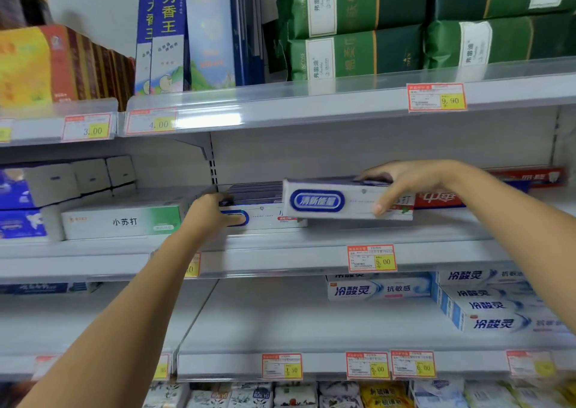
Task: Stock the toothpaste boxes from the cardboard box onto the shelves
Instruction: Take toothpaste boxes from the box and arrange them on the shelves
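Observation:
My right hand (pixel 402 183) grips a white toothpaste box with a blue oval label (pixel 327 202), fingers over its top and thumb on its front, held just above the middle shelf (pixel 311 245). My left hand (pixel 215 213) holds the left end of a matching white toothpaste box (pixel 271 219) lying on that shelf, thumb across its front. Behind it a stack of dark-topped boxes (pixel 252 192) sits against the back wall. The cardboard box is not in view.
A white and green box (pixel 124 220) lies left of my left hand. Red boxes (pixel 442 200) sit behind my right wrist. The lower shelf holds white and blue boxes (pixel 486 308) at right. The shelf above carries green packs (pixel 358 55) and tall blue boxes (pixel 168 33).

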{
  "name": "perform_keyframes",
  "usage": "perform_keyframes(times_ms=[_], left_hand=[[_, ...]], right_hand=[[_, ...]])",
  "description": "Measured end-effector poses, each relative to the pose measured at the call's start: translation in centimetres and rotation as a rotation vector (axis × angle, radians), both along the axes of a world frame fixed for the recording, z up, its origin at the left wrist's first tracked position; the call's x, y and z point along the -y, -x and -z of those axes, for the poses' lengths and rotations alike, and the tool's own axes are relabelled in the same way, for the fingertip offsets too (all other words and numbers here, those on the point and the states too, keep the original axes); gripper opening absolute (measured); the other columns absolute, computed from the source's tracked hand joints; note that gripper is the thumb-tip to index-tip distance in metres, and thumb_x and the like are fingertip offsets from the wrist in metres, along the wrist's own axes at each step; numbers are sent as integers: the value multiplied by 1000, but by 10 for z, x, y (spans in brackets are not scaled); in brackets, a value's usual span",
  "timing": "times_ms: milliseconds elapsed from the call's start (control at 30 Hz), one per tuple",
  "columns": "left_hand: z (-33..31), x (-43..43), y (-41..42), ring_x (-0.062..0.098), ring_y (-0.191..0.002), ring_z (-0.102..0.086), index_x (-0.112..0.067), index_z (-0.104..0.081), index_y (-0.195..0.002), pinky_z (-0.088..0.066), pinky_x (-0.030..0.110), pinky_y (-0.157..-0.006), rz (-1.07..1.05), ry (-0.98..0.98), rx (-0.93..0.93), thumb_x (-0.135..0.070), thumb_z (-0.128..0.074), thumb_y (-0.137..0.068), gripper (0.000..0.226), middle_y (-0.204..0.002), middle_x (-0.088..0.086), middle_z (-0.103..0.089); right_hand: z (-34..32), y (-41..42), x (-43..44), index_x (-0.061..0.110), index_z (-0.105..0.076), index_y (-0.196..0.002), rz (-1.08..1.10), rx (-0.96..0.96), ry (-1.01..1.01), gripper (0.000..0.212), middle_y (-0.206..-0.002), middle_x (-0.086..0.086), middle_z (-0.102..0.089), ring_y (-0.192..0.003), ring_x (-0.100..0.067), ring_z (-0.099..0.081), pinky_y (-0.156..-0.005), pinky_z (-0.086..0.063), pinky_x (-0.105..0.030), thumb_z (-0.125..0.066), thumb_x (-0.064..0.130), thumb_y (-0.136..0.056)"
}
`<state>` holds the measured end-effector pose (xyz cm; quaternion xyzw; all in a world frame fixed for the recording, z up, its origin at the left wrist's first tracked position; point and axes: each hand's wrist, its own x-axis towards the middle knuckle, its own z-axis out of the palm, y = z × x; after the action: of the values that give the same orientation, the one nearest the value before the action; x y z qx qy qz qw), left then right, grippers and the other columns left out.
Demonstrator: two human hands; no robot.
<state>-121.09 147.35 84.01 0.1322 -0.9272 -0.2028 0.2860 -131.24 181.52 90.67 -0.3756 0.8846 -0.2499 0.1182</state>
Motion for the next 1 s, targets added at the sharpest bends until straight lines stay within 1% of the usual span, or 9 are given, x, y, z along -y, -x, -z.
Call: perform_keyframes(times_ms=[100,167,300,367,467,667,733,833,1000], left_hand=[[-4,15,-6,27,-103,-60,-8,-58,-128,-42,27,-82,31,-39,39,-14,-70,-82,47,-120,11,-64],[-7,22,-12,25,-94,-61,-6,-58,-128,-44,29,-79,68,-200,9,-6,-63,-87,42,-112,13,-65],[-10,28,-30,27,-95,-64,-3,-57,-125,-52,36,-85,154,-594,-80,-29,-49,-98,38,-113,14,-64],[-15,28,-39,19,-93,-64,-13,-56,-120,-53,29,-80,182,-558,-9,-46,-43,-96,43,-114,7,-63],[-18,26,-47,7,-85,-60,-14,-43,-139,-47,16,-68,255,-457,123,-50,-39,-94,58,-111,2,-58],[-16,36,-43,21,-110,-59,-6,-38,-141,-44,31,-99,350,-598,197,-68,-23,-86,84,-122,11,-62],[-15,40,-43,18,-106,-64,-9,-48,-132,-49,29,-95,408,-591,218,-79,-37,-69,95,-121,11,-65],[-14,48,-42,11,-92,-70,-18,-56,-112,-55,19,-75,454,-518,232,-82,-71,-35,101,-99,-1,-73],[-12,55,-39,16,-98,-67,-32,-54,-120,-56,23,-76,524,-506,265,-71,-83,-25,106,-107,-1,-69]], right_hand=[[-1,-10,38,25,-47,-132,-58,35,-69,83,-120,4,-63,-104,-15,-66,-93,-52,-32,-86,29,-59],[2,-14,60,19,-48,-135,-77,15,-99,78,-119,3,-64,-102,-13,-66,-88,-52,-25,-82,30,-66],[7,-21,88,12,-48,-133,-56,-80,-86,63,-117,5,-60,-104,-12,-61,-89,-49,-20,-74,30,-79],[9,-21,96,18,-47,-132,-53,-139,-89,67,-124,4,-57,-109,-14,-58,-97,-46,-28,-76,38,-75],[11,-22,102,26,-47,-127,-59,-200,-44,69,-122,5,-55,-108,-14,-57,-97,-46,-33,-79,45,-69],[14,-32,116,28,-48,-121,-93,-192,47,65,-117,8,-55,-103,-12,-56,-89,-47,-29,-81,43,-67],[17,-33,122,28,-48,-122,-66,-266,69,66,-116,10,-52,-104,-11,-52,-83,-43,-24,-82,43,-67],[22,-35,128,28,-53,-123,-62,-392,77,62,-120,8,-52,-106,-9,-50,-83,-41,-23,-78,47,-70],[32,-45,124,32,-54,-129,-29,-552,-14,69,-121,5,-47,-111,-14,-47,-93,-41,-30,-74,58,-68]])
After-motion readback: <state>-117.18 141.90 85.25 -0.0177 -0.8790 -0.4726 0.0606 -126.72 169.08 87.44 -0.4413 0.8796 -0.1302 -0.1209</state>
